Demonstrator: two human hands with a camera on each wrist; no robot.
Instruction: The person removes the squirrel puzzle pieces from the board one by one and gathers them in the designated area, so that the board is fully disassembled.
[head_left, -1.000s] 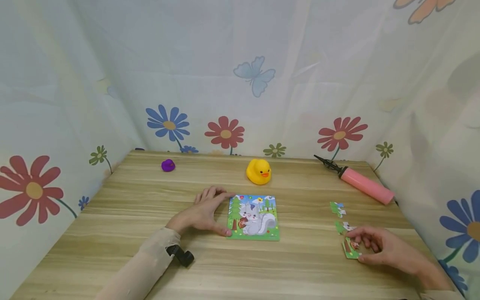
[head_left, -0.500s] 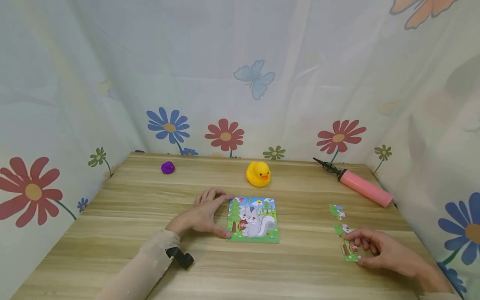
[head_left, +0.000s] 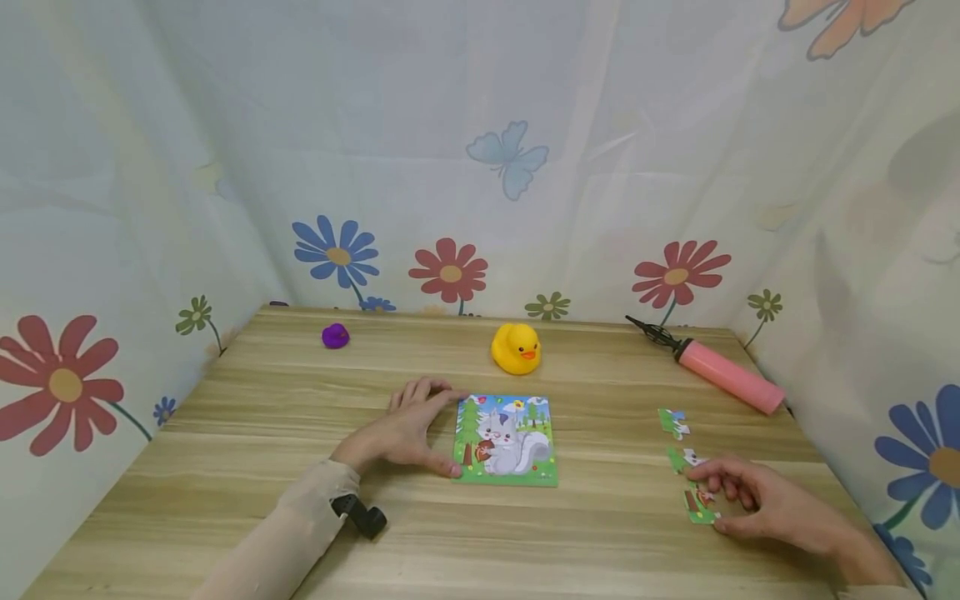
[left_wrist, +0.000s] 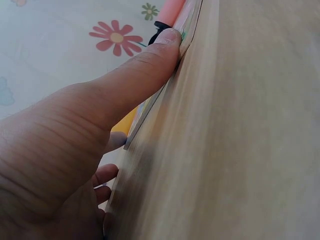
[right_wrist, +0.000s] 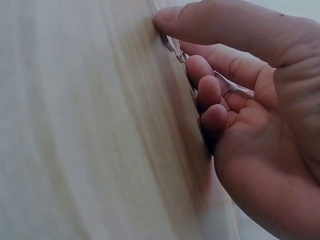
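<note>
A square squirrel picture board lies flat in the middle of the table. My left hand rests at its left edge, index fingertip at the upper corner and thumb at the lower one. The left wrist view shows the thumb on the board's corner. Over to the right, my right hand pinches a jigsaw piece with a brown and green print between thumb and index finger, low on the table. Its other fingers curl inward. Behind that piece lie two more jigsaw pieces, a nearer one and a farther one.
A yellow rubber duck stands behind the board, and a small purple duck is farther left. At the right back lies a pink hand pump with a black nozzle. Flower-printed curtains enclose the table's back and sides.
The head view has tilted slightly, so the table appears a little lower. The jigsaw piece at my right hand has turned slightly. My left hand stays at the board's edge.
</note>
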